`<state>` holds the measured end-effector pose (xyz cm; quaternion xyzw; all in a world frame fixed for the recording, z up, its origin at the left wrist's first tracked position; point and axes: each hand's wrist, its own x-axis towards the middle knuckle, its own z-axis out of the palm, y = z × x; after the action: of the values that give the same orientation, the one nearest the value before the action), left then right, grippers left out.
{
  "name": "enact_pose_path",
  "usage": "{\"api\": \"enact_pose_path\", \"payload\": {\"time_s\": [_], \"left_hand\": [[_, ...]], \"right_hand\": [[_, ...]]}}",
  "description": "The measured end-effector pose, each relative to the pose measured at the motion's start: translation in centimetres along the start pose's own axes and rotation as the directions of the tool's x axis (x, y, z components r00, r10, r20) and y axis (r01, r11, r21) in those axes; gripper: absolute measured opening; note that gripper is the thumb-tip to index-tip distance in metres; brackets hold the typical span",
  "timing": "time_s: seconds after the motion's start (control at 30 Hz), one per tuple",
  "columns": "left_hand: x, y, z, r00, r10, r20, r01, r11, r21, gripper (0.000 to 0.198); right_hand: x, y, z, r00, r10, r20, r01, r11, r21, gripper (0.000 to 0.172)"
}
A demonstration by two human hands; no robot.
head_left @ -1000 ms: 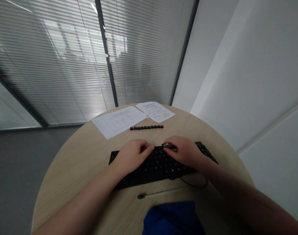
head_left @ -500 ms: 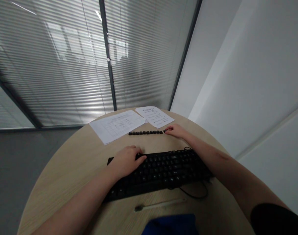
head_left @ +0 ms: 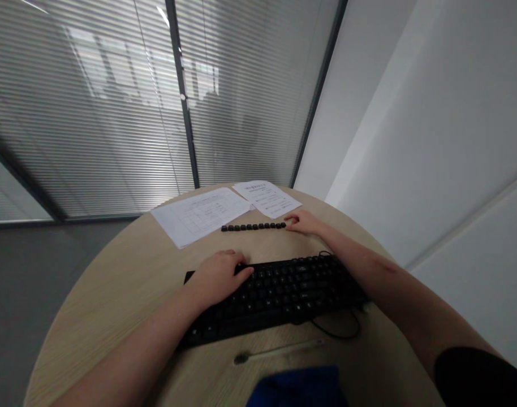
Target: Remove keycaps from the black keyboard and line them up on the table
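A black keyboard [head_left: 292, 288] lies across the round wooden table [head_left: 126, 271]. My left hand [head_left: 218, 275] rests on its left part, fingers lying loosely over the keys and holding nothing. Beyond the keyboard a row of several loose black keycaps [head_left: 252, 226] is lined up on the table. My right hand [head_left: 304, 223] reaches over the keyboard to the row's right end. Its fingertips are pinched together on the last keycap there.
Two printed sheets lie at the table's far edge, a larger sheet [head_left: 199, 215] and a smaller sheet [head_left: 267, 198]. A thin long-handled tool [head_left: 279, 351] lies in front of the keyboard beside its looped cable [head_left: 339, 330]. Blue cloth [head_left: 296, 387] shows at the bottom. Blinds and a white wall stand behind.
My right hand left the keyboard's top row with a keycap and carried it to the right end of the keycap row, now touching it. My left hand stayed on the keyboard.
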<state>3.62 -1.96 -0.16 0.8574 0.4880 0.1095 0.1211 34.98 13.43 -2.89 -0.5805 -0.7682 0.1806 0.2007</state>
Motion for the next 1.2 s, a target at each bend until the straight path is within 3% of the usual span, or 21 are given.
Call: {"api": "enact_pose_path", "payload": {"time_s": [0.13, 0.17, 0.23, 0.3, 0.37, 0.4, 0.53, 0.63, 0.73, 0.87, 1.0, 1.2], "left_hand": [[0.1, -0.1, 0.0, 1.000, 0.012, 0.005, -0.012, 1.000, 0.012, 0.038], [0.1, -0.1, 0.0, 1.000, 0.010, 0.006, -0.010, 1.000, 0.014, 0.038], [0.1, -0.3, 0.0, 1.000, 0.009, 0.011, -0.009, 1.000, 0.015, 0.038], [0.2, -0.6, -0.1, 1.000, 0.010, 0.017, -0.010, 1.000, 0.010, 0.039], [0.2, -0.8, -0.2, 1.000, -0.002, 0.023, 0.002, 1.000, 0.008, 0.039], [0.2, -0.8, -0.3, 1.000, -0.010, 0.025, 0.010, 1.000, 0.008, 0.039], [0.2, -1.1, -0.4, 1.000, -0.007, 0.025, 0.007, 1.000, 0.002, 0.038], [0.2, -1.2, -0.3, 1.000, -0.007, 0.027, 0.007, 1.000, -0.013, 0.039], [0.2, -1.4, -0.3, 0.999, -0.010, 0.031, 0.011, 1.000, -0.028, 0.039], [0.2, -1.3, -0.4, 0.998, 0.003, 0.056, -0.001, 0.999, -0.037, 0.038], [0.3, -1.3, -0.4, 0.997, 0.001, 0.071, 0.001, 0.999, -0.037, 0.039], [0.2, -1.7, -0.3, 0.998, 0.023, 0.066, -0.019, 0.998, -0.057, 0.040]], "right_hand": [[-1.2, -0.4, -2.0, 0.991, 0.040, -0.129, -0.033, 0.998, 0.053, 0.021], [-1.9, -0.7, -2.6, 0.984, 0.059, -0.169, -0.045, 0.995, 0.084, 0.025], [-3.6, -1.5, -3.4, 0.967, 0.105, -0.234, -0.044, 0.967, 0.252, 0.042], [-5.9, -2.5, -3.7, 0.953, 0.153, -0.261, 0.023, 0.823, 0.567, 0.051], [-8.3, -3.7, -3.6, 0.953, 0.177, -0.246, 0.072, 0.657, 0.750, 0.051], [-9.4, -4.3, -3.3, 0.956, 0.191, -0.224, 0.060, 0.617, 0.785, 0.052], [-12.3, -5.6, -1.7, 0.967, 0.204, -0.151, 0.008, 0.567, 0.824, 0.046], [-12.9, -5.8, -0.6, 0.982, 0.169, -0.082, -0.021, 0.532, 0.846, 0.038], [-13.0, -5.6, -0.1, 0.994, 0.108, -0.019, -0.039, 0.507, 0.861, 0.043], [-13.2, -5.5, 0.2, 0.994, 0.106, -0.030, -0.032, 0.539, 0.842, 0.043], [-13.2, -5.3, 0.9, 0.984, 0.140, -0.107, -0.005, 0.630, 0.777, 0.042], [-13.3, -5.1, 1.7, 0.981, 0.075, -0.177, 0.055, 0.773, 0.632, 0.038]]}}
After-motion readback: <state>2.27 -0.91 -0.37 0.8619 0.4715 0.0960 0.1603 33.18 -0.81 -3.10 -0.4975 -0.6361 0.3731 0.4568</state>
